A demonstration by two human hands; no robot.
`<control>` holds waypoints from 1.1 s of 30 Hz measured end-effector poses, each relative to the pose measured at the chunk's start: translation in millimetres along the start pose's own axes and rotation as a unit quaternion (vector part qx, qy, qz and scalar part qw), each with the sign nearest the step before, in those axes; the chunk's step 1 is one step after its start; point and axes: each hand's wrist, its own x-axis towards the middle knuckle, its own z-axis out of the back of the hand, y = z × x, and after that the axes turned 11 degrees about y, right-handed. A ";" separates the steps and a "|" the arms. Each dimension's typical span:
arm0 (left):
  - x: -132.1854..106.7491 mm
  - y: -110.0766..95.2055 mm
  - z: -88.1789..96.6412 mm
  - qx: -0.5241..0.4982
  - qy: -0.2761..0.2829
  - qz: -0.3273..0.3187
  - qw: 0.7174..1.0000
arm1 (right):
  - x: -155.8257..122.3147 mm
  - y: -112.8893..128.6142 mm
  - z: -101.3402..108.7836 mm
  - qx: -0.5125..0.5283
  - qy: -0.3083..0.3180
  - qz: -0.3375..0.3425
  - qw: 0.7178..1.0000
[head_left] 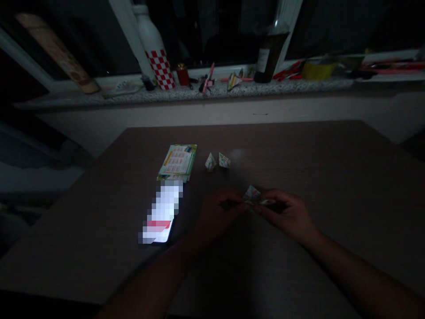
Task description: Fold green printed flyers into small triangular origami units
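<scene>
Between my two hands is a small piece of folded paper [251, 193], printed in pale colours, with a pointed flap standing up. My left hand [219, 212] pinches its left side between thumb and fingers. On the other side my right hand [286, 210] grips the paper's right edge in the same way. Beyond my left hand, two small folded paper pieces, one on the left [210, 162] and one on the right [224, 160], rest close together on the table. The dim light hides the finer folds.
A lit phone [162, 212] lies left of my hands, below a stack of printed calendar sheets [177, 160]. Behind the brown table [299, 150], a granite windowsill [186, 94] carries a checkered bottle [156, 53], a dark cup [268, 57], pens and a yellow container [318, 70].
</scene>
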 end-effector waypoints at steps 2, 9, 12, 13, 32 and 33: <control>-0.5 1.0 -1.1 -0.008 -0.004 0.019 1.000 | 0.2 -0.6 -1.0 0.000 -0.013 -0.005 1.000; -0.3 0.9 -4.0 -0.068 -0.005 0.084 0.994 | -1.2 -2.9 -3.4 0.040 0.008 -0.002 0.999; 0.5 1.4 -4.5 -0.111 0.007 0.084 0.990 | -2.8 -4.0 -4.2 0.061 0.033 0.001 0.998; 0.8 1.5 -4.6 -0.124 0.013 0.087 0.988 | -3.2 -4.2 -4.4 0.062 0.043 0.002 0.997; 3.5 -2.0 -3.9 -0.159 0.041 0.096 0.982 | -3.1 4.4 -3.6 0.048 0.057 -0.008 0.997; 3.6 -2.3 -3.8 -0.158 0.041 0.098 0.982 | -3.2 4.1 -3.4 0.045 0.058 -0.008 0.997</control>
